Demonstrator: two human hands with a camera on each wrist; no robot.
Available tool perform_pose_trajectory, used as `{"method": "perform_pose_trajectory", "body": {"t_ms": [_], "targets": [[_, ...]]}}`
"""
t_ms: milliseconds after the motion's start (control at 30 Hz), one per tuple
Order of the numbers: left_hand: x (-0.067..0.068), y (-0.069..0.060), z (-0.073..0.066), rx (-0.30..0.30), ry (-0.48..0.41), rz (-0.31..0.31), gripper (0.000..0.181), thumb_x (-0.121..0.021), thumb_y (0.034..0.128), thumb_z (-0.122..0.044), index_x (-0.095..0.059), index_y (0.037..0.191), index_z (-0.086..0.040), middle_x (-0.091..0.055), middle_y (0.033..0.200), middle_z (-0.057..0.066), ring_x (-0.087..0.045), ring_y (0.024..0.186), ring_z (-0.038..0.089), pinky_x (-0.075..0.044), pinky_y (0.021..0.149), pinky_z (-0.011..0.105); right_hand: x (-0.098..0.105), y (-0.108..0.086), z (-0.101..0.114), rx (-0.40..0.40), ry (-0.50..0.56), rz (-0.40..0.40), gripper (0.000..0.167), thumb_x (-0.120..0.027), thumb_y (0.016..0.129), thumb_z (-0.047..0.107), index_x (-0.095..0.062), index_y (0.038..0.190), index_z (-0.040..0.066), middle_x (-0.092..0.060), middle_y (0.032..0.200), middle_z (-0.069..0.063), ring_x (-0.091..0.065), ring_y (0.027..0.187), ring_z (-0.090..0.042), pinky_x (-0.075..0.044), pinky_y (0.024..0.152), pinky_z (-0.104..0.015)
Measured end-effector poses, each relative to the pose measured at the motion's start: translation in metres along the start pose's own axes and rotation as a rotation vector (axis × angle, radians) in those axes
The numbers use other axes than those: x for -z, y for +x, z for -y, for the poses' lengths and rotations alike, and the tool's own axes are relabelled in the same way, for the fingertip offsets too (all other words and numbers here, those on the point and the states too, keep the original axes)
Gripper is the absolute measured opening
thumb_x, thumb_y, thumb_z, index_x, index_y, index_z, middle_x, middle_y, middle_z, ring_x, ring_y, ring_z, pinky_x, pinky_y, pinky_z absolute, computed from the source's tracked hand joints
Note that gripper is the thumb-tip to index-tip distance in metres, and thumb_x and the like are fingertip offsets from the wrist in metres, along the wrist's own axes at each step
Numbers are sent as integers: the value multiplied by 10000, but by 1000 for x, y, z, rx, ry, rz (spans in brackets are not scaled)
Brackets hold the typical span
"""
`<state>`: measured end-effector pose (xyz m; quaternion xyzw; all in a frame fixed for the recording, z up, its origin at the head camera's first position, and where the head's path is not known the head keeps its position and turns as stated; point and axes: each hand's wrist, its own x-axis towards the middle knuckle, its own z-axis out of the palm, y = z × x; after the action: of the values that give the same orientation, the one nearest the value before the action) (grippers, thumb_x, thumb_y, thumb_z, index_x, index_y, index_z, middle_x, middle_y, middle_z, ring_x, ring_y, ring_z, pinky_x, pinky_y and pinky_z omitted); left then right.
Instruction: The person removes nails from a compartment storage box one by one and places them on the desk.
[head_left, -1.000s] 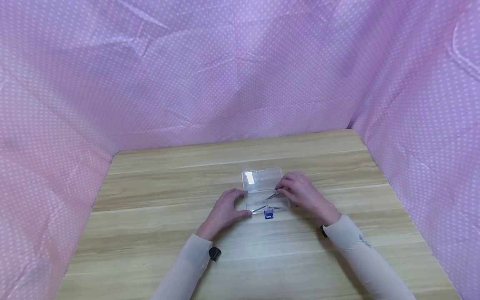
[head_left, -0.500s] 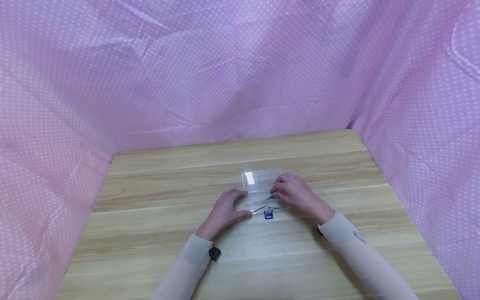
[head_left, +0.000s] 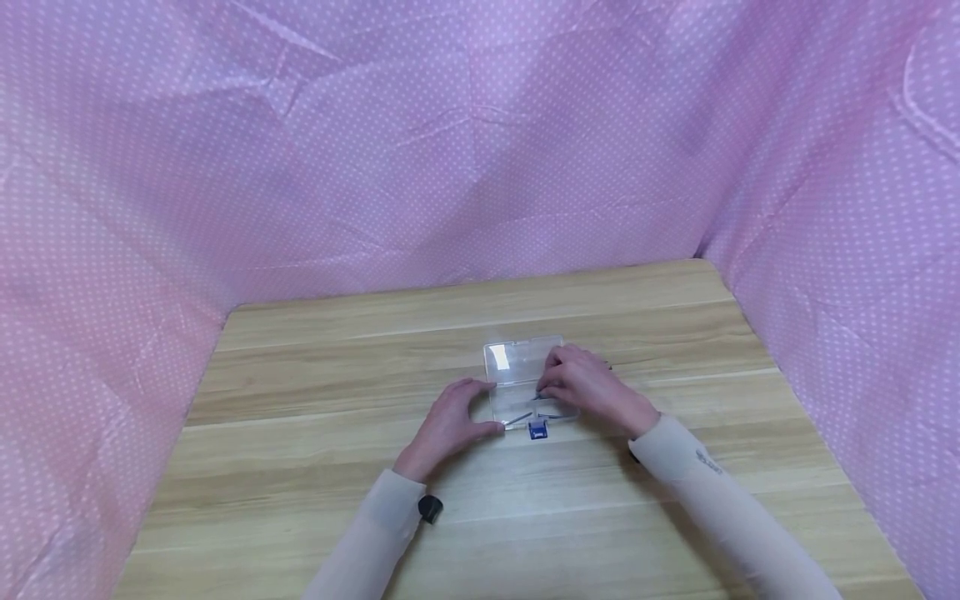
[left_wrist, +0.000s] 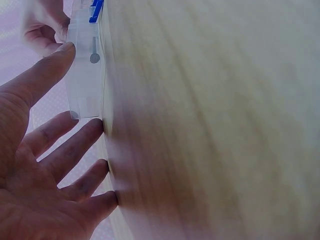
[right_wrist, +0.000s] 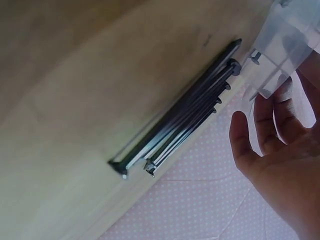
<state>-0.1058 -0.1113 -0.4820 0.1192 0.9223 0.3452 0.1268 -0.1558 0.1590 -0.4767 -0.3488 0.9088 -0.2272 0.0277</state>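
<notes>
A clear plastic compartment box (head_left: 522,361) lies with its lid folded back, a blue latch (head_left: 537,430) at its front edge. My left hand (head_left: 448,421) holds the left end, thumb at the front corner and index finger at the rear. The left wrist view shows the thumb (left_wrist: 62,56) on the box wall. Inside the front compartments lie a nail (head_left: 517,418) on the left and another nail (head_left: 553,416) on the right. My right hand (head_left: 588,385) reaches over the right side and pinches a dark nail (head_left: 536,398), its tip showing. The right fingertips are partly hidden.
Several long dark nails (right_wrist: 180,110) lie side by side on the wooden table (head_left: 337,375), just right of the box in the right wrist view. Pink dotted cloth (head_left: 450,167) hangs behind the table and at both sides.
My right hand has moved left and slightly down over the box, covering more of the nail there. The left hand and box have stayed in place.
</notes>
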Motion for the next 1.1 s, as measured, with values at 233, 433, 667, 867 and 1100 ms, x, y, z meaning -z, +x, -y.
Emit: {"method": "perform_pose_trajectory", "body": {"t_ms": [233, 433, 667, 867, 1100], "targets": [[1, 1, 0, -9, -3, -5, 698, -881, 814, -376, -622, 1406, -112, -587, 1457, 118, -424, 1438, 363, -324, 1207, 544, 1, 5, -5, 92, -9, 5, 89, -838, 860, 145, -839, 941, 182, -591, 948, 33, -515, 894, -162, -448, 749, -318], [2, 0, 0, -11, -2, -3, 692, -877, 819, -383, -625, 1404, -114, -588, 1458, 118, -419, 1442, 366, -321, 1208, 547, 1, 9, -9, 115, -26, 46, 115, -834, 866, 148, -840, 969, 198, -597, 971, 31, -519, 918, -161, -451, 774, -318], [1, 0, 0, -6, 9, 3, 710, -881, 816, -373, -610, 1418, -110, -583, 1465, 116, -417, 1444, 368, -317, 1212, 544, 3, 12, -10, 123, -36, 107, 170, -832, 867, 172, -835, 1028, 227, -635, 1044, 26, -536, 980, -170, -476, 839, -347], [0, 0, 0, -8, 26, 15, 738, -875, 827, -367, -582, 1462, -131, -572, 1487, 106, -388, 1467, 370, -314, 1211, 555, 5, 14, -11, 136, -15, 154, 198, -826, 877, 171, -831, 1060, 248, -619, 1053, 54, -516, 1006, -158, -468, 859, -355], [3, 0, -3, -26, 47, 47, 719, -852, 854, -365, -574, 1481, -146, -567, 1498, 99, -362, 1482, 383, -313, 1204, 582, 2, 17, -14, 145, -26, 176, 212, -815, 890, 176, -827, 1076, 276, -614, 1077, 67, -519, 1026, -153, -463, 855, -349]]}}
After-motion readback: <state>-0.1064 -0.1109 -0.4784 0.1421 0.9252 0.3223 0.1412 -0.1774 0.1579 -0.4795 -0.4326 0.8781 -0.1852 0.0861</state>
